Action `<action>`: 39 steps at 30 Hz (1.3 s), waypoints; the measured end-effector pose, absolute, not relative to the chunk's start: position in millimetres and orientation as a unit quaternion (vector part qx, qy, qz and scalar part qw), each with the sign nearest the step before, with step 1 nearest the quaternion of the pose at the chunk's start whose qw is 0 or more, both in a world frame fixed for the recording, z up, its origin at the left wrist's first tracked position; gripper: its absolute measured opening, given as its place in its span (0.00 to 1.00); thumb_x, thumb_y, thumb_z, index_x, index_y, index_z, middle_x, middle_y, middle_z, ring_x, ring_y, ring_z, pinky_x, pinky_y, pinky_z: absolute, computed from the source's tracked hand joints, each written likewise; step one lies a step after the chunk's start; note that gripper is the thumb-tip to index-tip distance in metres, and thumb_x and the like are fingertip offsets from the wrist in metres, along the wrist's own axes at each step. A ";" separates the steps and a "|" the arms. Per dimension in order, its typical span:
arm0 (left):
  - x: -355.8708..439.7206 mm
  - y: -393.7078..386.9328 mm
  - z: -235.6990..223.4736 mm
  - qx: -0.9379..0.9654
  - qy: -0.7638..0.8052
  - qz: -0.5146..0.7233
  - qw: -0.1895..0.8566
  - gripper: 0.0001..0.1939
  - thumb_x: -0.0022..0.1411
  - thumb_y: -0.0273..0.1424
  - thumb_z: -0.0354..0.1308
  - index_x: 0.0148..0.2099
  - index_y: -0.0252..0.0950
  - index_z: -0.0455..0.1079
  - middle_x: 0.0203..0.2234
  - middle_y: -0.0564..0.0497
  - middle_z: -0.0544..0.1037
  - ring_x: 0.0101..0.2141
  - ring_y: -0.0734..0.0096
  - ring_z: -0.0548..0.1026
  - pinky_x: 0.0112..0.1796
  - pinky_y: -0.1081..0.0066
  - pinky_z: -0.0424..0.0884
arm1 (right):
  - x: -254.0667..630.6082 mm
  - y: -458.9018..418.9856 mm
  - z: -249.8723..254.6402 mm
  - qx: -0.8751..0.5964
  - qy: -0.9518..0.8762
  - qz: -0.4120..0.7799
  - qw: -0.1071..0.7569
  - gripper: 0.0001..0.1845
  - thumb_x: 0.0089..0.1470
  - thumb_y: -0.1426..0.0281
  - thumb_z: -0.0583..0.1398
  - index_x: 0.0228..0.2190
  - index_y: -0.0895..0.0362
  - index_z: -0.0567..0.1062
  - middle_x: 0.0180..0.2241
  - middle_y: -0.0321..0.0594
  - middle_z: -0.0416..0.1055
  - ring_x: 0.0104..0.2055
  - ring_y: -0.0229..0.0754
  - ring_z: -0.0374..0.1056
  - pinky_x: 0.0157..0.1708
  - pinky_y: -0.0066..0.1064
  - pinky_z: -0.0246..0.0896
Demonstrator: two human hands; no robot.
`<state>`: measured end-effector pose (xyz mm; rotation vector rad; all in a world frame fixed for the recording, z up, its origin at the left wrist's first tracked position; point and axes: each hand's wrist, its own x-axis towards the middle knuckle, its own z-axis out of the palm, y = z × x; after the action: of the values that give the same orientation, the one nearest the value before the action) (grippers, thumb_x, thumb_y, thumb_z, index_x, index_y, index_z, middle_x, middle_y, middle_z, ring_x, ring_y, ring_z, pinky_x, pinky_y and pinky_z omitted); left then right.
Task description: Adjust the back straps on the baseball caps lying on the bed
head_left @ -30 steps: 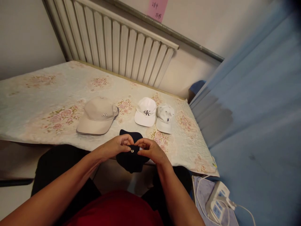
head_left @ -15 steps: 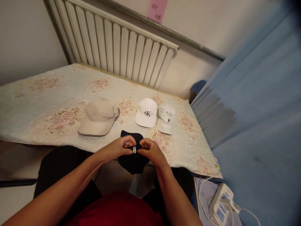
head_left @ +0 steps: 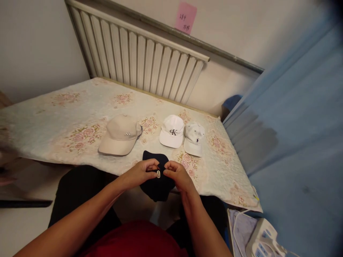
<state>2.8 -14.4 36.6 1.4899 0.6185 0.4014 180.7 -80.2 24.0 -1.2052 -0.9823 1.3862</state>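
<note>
A black cap (head_left: pixel 158 189) is held at the near edge of the floral-covered table, its back strap toward me. My left hand (head_left: pixel 146 169) pinches the strap beside a small metal buckle (head_left: pixel 158 174). From the other side, my right hand (head_left: pixel 178 174) pinches the strap close to the buckle; the strap's end is mostly hidden by my fingers. Beyond the hands lie a beige cap (head_left: pixel 120 135) on the left, a white cap with black letters (head_left: pixel 172 131), and a white cap with a small dark emblem (head_left: pixel 194 139) right beside it.
The table (head_left: pixel 225 178) has a quilted floral cover. A radiator (head_left: pixel 139 57) stands along its back, and a blue curtain (head_left: pixel 289 135) hangs on the right. A power strip (head_left: pixel 264 237) with cables lies low at the right. A blurred person's hand (head_left: pixel 8 180) is at the far left.
The view has shifted a little, so everything sits further right and lower. The buckle looks turned slightly between my fingers. A blurred person's hand has appeared at the left edge.
</note>
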 end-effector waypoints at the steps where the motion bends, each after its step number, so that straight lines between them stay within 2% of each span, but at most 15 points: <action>1: 2.6 -14.5 35.7 0.672 0.272 0.181 0.664 0.09 0.53 0.30 0.58 0.38 0.38 0.66 0.28 0.57 0.72 0.30 0.74 0.69 0.33 0.73 0.61 | 180.4 -80.2 23.7 -0.499 -0.397 0.580 0.507 0.10 0.38 0.68 0.66 0.23 0.56 0.70 0.19 0.28 0.64 0.20 0.31 0.55 0.21 0.24 0.45; 13: 0.3 -14.4 42.1 0.778 0.287 0.181 0.529 0.08 0.55 0.33 0.56 0.38 0.39 0.70 0.29 0.55 0.72 0.33 0.69 0.69 0.35 0.71 0.63 | 174.8 -77.9 26.7 -0.477 -0.331 0.613 0.536 0.15 0.33 0.66 0.69 0.23 0.57 0.70 0.17 0.28 0.65 0.18 0.30 0.55 0.20 0.24 0.45; 17: 1.3 -17.8 43.3 0.775 0.305 0.203 0.515 0.10 0.51 0.31 0.58 0.39 0.39 0.68 0.34 0.52 0.75 0.39 0.64 0.71 0.41 0.68 0.64 | 174.7 -77.2 26.6 -0.480 -0.320 0.610 0.543 0.15 0.32 0.66 0.69 0.23 0.57 0.70 0.17 0.27 0.64 0.17 0.29 0.54 0.20 0.23 0.44; 21: 3.5 -20.9 41.8 0.747 0.308 0.218 0.548 0.10 0.50 0.28 0.57 0.38 0.40 0.66 0.36 0.52 0.74 0.43 0.63 0.71 0.45 0.66 0.63 | 173.7 -77.0 26.5 -0.483 -0.310 0.610 0.546 0.16 0.31 0.66 0.69 0.22 0.57 0.70 0.16 0.27 0.63 0.17 0.29 0.53 0.19 0.24 0.43; 27: 6.9 -22.0 39.2 0.690 0.314 0.223 0.613 0.08 0.51 0.30 0.57 0.37 0.38 0.65 0.32 0.53 0.73 0.37 0.67 0.72 0.39 0.69 0.65 | 171.4 -77.0 27.0 -0.484 -0.307 0.608 0.549 0.16 0.30 0.66 0.69 0.22 0.56 0.70 0.16 0.27 0.63 0.18 0.30 0.53 0.19 0.24 0.44; 32: 7.3 -21.7 34.6 0.689 0.320 0.233 0.607 0.08 0.51 0.30 0.58 0.37 0.38 0.66 0.31 0.54 0.73 0.38 0.68 0.71 0.40 0.70 0.64 | 171.4 -77.0 25.4 -0.485 -0.316 0.597 0.556 0.15 0.32 0.66 0.69 0.22 0.56 0.69 0.17 0.27 0.63 0.18 0.30 0.53 0.19 0.23 0.45; 39: 6.1 -20.1 31.9 0.667 0.308 0.181 0.654 0.08 0.53 0.31 0.58 0.36 0.37 0.64 0.27 0.57 0.71 0.28 0.74 0.68 0.30 0.74 0.62 | 173.4 -78.3 23.2 -0.497 -0.361 0.577 0.539 0.11 0.37 0.66 0.67 0.24 0.56 0.71 0.17 0.27 0.61 0.18 0.30 0.52 0.19 0.24 0.43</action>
<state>6.1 -20.1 31.9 1.5129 0.6991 0.4113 173.4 -78.3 23.2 -1.1830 -0.8575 1.3717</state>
